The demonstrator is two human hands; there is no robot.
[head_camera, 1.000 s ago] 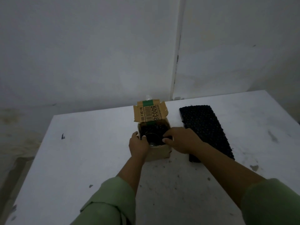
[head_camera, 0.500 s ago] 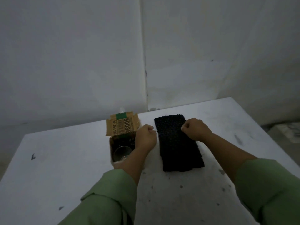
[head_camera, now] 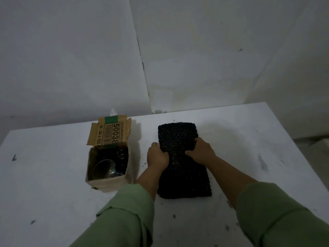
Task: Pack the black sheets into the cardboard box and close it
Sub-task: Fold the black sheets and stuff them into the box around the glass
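Two hands are closed on the black bubble-textured sheet [head_camera: 183, 161], which lies flat on the white bench [head_camera: 53, 202] just to the right of the cardboard box [head_camera: 106, 168]. The left hand [head_camera: 157, 156] is curled over its left edge and the right hand [head_camera: 200, 151] over its right edge, both near the middle of its length, and the sheet is visibly pinched narrower between them. From that gathering it is judged to be soft, light and easily crushed, more like cushioning wrap than a stiff board; it can probably be folded or rolled without harm. A grip at the edges, as now, should be enough, though a limp sheet may sag or unfold when lifted, so both ends are best gathered together. The box stands open, its printed flap [head_camera: 110, 130] raised at the back. Inside, dark cushioning of the same kind is seen along with a clear glass [head_camera: 104, 169], which is taken to be fragile; packing should be pressed in gently around it.
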